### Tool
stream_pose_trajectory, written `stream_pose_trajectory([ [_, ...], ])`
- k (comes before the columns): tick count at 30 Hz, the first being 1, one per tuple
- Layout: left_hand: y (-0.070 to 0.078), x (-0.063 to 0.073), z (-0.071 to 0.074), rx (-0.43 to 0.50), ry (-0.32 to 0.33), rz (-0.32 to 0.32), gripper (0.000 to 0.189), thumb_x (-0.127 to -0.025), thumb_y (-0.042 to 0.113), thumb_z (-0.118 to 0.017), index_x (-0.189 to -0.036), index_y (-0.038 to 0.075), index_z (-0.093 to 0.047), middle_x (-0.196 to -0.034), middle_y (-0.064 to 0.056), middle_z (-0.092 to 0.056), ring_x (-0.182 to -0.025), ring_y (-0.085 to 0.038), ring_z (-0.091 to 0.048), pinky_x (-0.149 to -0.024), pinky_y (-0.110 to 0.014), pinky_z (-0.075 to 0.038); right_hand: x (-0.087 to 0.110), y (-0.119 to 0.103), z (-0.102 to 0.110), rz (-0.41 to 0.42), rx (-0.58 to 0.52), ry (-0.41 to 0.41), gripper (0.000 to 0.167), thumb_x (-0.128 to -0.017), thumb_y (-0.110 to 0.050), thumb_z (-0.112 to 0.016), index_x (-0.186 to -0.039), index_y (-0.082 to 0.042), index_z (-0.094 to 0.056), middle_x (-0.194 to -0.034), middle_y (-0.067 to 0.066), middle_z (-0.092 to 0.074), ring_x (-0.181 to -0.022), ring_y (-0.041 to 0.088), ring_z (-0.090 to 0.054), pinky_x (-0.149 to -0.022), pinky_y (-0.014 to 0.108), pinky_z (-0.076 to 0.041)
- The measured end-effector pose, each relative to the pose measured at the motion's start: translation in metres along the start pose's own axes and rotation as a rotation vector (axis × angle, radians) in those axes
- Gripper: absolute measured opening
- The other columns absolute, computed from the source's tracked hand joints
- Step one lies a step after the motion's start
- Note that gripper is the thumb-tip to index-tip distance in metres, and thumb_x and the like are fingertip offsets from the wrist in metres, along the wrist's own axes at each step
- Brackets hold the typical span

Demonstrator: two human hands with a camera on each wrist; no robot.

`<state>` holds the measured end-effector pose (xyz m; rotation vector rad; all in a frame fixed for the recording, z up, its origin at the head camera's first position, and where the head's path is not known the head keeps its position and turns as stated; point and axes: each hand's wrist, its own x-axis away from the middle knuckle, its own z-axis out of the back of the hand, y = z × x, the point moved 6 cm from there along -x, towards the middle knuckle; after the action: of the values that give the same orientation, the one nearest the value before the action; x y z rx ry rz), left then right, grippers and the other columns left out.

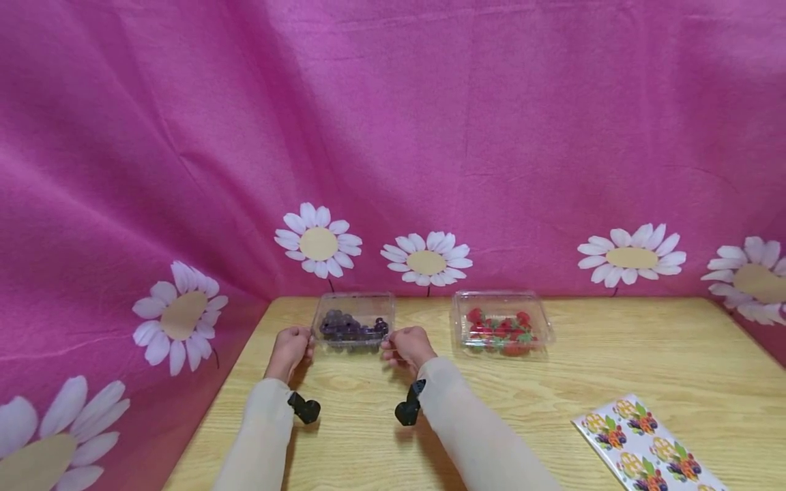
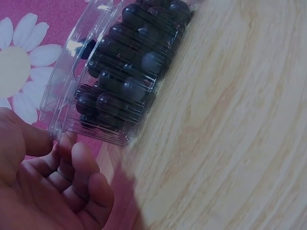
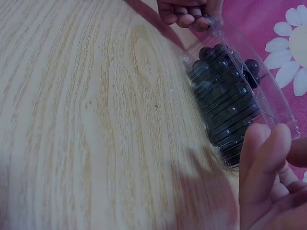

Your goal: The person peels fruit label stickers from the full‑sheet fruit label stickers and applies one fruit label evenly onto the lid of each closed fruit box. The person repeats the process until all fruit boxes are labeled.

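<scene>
A clear plastic clamshell box of dark grapes sits near the table's back edge, lid closed over the fruit. My left hand pinches the box's rim at its left front corner between thumb and index finger; the other fingers curl loosely below, as the left wrist view shows. At the right front corner, my right hand pinches the rim with thumb and fingertips. In the right wrist view its fingers cover part of that corner. Ribbed side walls of the box face me.
Another clear clamshell box, with strawberries inside, stands to the right on the wooden table. A sheet of fruit-print stickers lies at the front right. Pink daisy-print cloth hangs behind the table and at its sides.
</scene>
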<state>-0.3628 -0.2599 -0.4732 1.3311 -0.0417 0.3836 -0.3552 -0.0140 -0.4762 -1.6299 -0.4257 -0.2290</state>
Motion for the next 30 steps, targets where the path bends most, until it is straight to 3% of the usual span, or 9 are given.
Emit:
stream_pose_trajectory([
  [6,-0.001,0.0,0.0,0.012,0.011,-0.017,0.03,-0.105,0.013,-0.035,-0.119,-0.006,-0.054,-0.073,0.002,-0.051,-0.056,-0.006,-0.043,-0.052,-0.021,-0.037,0.0,-0.001,0.0,0.004,-0.006,0.011,0.033,-0.103,-0.008,-0.044,-0.131,0.006,-0.053,-0.081,0.004,-0.065,-0.053,0.005,-0.056,-0.047,0.017,-0.046],
  [13,-0.003,0.002,0.0,0.049,0.009,-0.057,0.027,-0.105,0.013,-0.036,-0.112,-0.005,-0.055,-0.071,0.003,-0.051,-0.056,-0.006,-0.042,-0.05,-0.02,-0.035,0.003,-0.001,-0.002,0.031,0.025,-0.003,0.029,-0.103,-0.007,-0.043,-0.125,0.007,-0.055,-0.08,0.005,-0.062,-0.055,0.006,-0.055,-0.047,0.017,-0.046],
  [21,0.005,0.009,-0.001,-0.042,-0.009,-0.134,0.025,-0.101,0.005,-0.04,-0.106,-0.011,-0.058,-0.073,0.0,-0.053,-0.059,-0.004,-0.047,-0.054,-0.018,-0.041,0.01,-0.005,0.007,0.041,0.071,-0.014,0.029,-0.103,-0.005,-0.04,-0.123,0.01,-0.054,-0.082,0.007,-0.061,-0.057,0.006,-0.053,-0.048,0.017,-0.045],
  [30,0.01,0.02,0.006,-0.114,-0.022,-0.157,0.024,-0.103,0.009,-0.042,-0.101,-0.008,-0.058,-0.077,-0.001,-0.054,-0.066,-0.008,-0.05,-0.06,-0.02,-0.043,0.019,-0.007,0.008,0.072,0.1,-0.015,0.023,-0.102,-0.007,-0.042,-0.112,0.006,-0.058,-0.087,0.008,-0.067,-0.057,0.006,-0.057,-0.048,0.017,-0.047],
])
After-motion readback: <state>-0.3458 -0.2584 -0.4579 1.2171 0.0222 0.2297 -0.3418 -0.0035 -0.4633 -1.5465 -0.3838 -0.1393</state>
